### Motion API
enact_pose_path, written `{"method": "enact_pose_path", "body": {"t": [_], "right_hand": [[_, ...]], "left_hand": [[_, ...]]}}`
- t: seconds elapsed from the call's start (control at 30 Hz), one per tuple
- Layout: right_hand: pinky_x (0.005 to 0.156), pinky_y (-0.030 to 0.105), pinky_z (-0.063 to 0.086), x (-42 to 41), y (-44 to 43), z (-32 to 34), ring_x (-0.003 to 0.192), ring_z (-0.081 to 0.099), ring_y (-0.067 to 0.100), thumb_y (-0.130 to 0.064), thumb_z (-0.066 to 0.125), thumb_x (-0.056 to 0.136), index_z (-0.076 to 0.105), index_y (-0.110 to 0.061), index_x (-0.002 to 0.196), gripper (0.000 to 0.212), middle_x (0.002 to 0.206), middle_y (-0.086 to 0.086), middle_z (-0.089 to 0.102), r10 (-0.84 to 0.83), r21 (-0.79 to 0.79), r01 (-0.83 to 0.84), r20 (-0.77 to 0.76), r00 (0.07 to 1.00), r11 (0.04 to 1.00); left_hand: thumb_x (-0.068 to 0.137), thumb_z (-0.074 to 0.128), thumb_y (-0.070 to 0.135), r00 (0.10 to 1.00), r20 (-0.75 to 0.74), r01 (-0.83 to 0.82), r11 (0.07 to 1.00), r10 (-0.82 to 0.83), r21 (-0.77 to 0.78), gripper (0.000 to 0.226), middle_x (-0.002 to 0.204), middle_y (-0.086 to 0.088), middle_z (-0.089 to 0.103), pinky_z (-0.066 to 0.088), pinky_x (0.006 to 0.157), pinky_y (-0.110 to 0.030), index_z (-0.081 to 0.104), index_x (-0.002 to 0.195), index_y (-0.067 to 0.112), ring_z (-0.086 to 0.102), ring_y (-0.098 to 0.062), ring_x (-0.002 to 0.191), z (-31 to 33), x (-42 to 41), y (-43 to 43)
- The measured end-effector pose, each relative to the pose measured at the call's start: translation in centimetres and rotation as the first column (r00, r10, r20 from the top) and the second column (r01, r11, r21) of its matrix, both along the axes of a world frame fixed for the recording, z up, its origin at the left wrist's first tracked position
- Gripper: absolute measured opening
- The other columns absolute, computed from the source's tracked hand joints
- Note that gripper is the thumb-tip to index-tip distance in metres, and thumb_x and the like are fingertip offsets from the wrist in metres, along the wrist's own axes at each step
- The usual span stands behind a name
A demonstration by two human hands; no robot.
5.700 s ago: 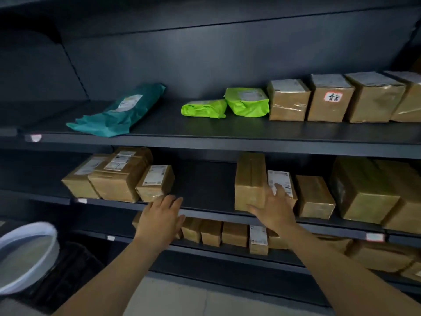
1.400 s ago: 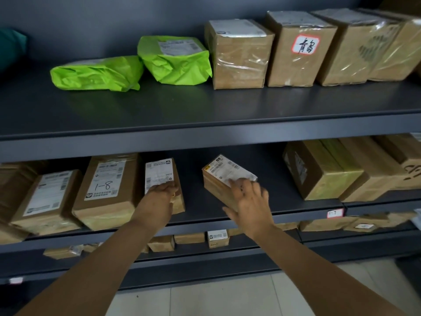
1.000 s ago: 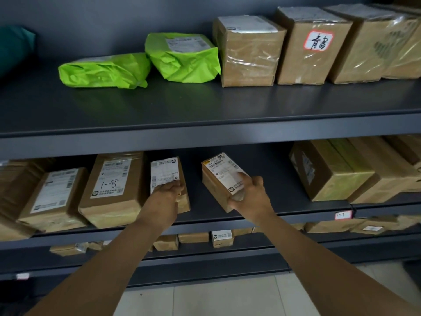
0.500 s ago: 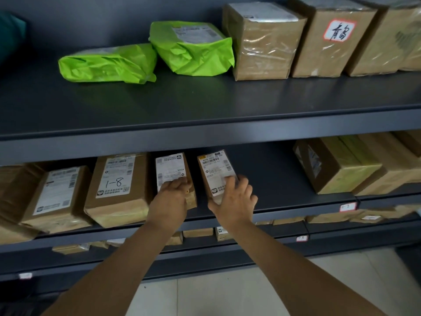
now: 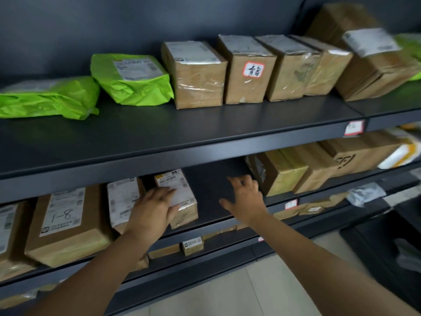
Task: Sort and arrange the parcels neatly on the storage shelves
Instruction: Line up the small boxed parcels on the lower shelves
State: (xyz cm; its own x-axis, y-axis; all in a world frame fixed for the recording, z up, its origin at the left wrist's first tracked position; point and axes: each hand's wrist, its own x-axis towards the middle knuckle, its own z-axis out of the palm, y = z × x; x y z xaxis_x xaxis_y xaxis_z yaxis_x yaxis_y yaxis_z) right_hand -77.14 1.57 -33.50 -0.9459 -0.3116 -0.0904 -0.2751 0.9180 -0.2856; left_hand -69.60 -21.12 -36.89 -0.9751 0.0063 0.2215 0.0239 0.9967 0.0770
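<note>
Brown small parcel (image 5: pixel 185 210) lies on the middle shelf (image 5: pixel 209 197). Left grip (image 5: pixel 152 210) rests flat-fingered on it. Right grip (image 5: pixel 246 197) hovers right of it, fingers spread, empty.

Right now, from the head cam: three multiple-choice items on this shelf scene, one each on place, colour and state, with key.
1. The box marked 1-8 sits:
A) on the floor
B) on the middle shelf, left of the left hand
C) on a cart

2. The two soft bags on the top shelf are:
A) green
B) red
C) white

3. The right hand is:
A) gripping a box
B) open, holding nothing
C) out of view

Key:
1 B, it stands on the level below the top shelf, left of that hand.
2 A, both are bright green.
3 B, its fingers are spread over bare shelf.
</note>
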Motion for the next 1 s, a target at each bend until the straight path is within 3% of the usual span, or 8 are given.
{"method": "enact_pose_path", "body": {"t": [0.17,0.3,0.43,0.5,0.73,0.83,0.93,1.0], "right_hand": [[0.106,0.044,0.028,-4.4,7.9,1.5,0.131,0.026,0.036,-0.048,0.053,0.089,0.026,-0.012,0.142,0.070,0.141,0.018,0.026,-0.279,0.096,0.287,-0.089,0.956,0.953],[0.102,0.044,0.032,-7.7,11.8,1.6,0.129,0.026,0.036,-0.059,0.046,0.089,0.025,-0.015,0.142,0.072,0.142,0.018,0.027,-0.327,0.207,0.335,-0.073,0.942,0.919],[0.102,0.046,0.030,-10.3,13.4,0.3,0.129,0.023,0.037,-0.076,0.031,0.083,0.012,-0.026,0.148,0.084,0.145,0.018,0.023,-0.237,0.299,0.235,-0.031,0.971,0.925],[0.101,0.045,0.031,-11.2,13.5,-0.2,0.128,0.024,0.038,-0.078,0.028,0.082,0.010,-0.029,0.148,0.084,0.144,0.019,0.024,-0.191,0.336,0.190,-0.028,0.981,0.923],[0.102,0.043,0.030,-11.9,13.3,-0.3,0.123,0.030,0.041,-0.065,0.059,0.075,0.031,-0.020,0.133,0.079,0.136,0.022,0.028,-0.150,0.155,0.163,-0.093,0.984,0.974],[0.102,0.045,0.031,-11.6,12.9,0.2,0.123,0.029,0.040,-0.064,0.068,0.066,0.028,-0.025,0.135,0.089,0.135,0.020,0.026,-0.108,0.122,0.114,-0.055,0.993,0.986],[0.098,0.046,0.031,-10.1,11.7,0.4,0.120,0.030,0.038,-0.064,0.066,0.067,0.038,-0.028,0.133,0.080,0.132,0.015,0.029,0.107,0.281,-0.044,-0.211,0.972,0.959],[0.098,0.046,0.029,-8.4,10.4,0.4,0.120,0.029,0.037,-0.054,0.067,0.072,0.050,-0.020,0.127,0.066,0.132,0.014,0.030,0.317,0.387,-0.192,-0.290,0.903,0.902]], "left_hand": [[0.065,0.084,0.022,0.999,0.011,0.039,0.999,-0.039,0.000,0.041,0.099,-0.007,0.071,0.056,0.067,-0.039,0.071,0.102,0.009,0.068,-0.029,0.090,0.1,-1.4,3.6],[0.066,0.084,0.020,1.000,0.001,-0.011,1.000,0.011,-0.006,0.040,0.101,-0.006,0.071,0.056,0.068,-0.039,0.072,0.103,0.009,0.067,-0.027,0.091,0.0,-1.5,6.2],[0.075,0.077,0.024,0.997,0.012,-0.079,0.997,0.080,-0.014,0.041,0.109,-0.007,0.069,0.056,0.077,-0.040,0.068,0.112,0.009,0.065,-0.026,0.100,0.2,-1.1,8.4],[0.073,0.079,0.025,0.993,0.010,-0.118,0.992,0.118,-0.034,0.041,0.106,-0.007,0.070,0.057,0.074,-0.039,0.069,0.110,0.010,0.066,-0.026,0.097,0.6,-0.7,9.3],[0.065,0.085,0.019,0.978,-0.005,-0.207,0.975,0.207,-0.084,0.038,0.090,-0.009,0.071,0.057,0.061,-0.037,0.071,0.097,0.005,0.066,-0.030,0.078,1.5,0.9,11.6],[0.065,0.084,0.020,0.968,0.006,-0.248,0.965,0.250,-0.088,0.039,0.092,-0.008,0.071,0.057,0.062,-0.037,0.071,0.099,0.006,0.065,-0.029,0.080,1.8,1.3,12.0],[0.066,0.084,0.021,0.958,0.015,-0.285,0.955,0.288,-0.086,0.042,0.094,-0.008,0.071,0.057,0.065,-0.038,0.071,0.102,0.005,0.065,-0.029,0.083,2.0,1.6,12.1],[0.066,0.084,0.021,0.953,0.016,-0.301,0.949,0.304,-0.096,0.042,0.094,-0.009,0.071,0.057,0.066,-0.038,0.071,0.103,0.005,0.065,-0.029,0.083,2.0,1.7,12.1]]}}
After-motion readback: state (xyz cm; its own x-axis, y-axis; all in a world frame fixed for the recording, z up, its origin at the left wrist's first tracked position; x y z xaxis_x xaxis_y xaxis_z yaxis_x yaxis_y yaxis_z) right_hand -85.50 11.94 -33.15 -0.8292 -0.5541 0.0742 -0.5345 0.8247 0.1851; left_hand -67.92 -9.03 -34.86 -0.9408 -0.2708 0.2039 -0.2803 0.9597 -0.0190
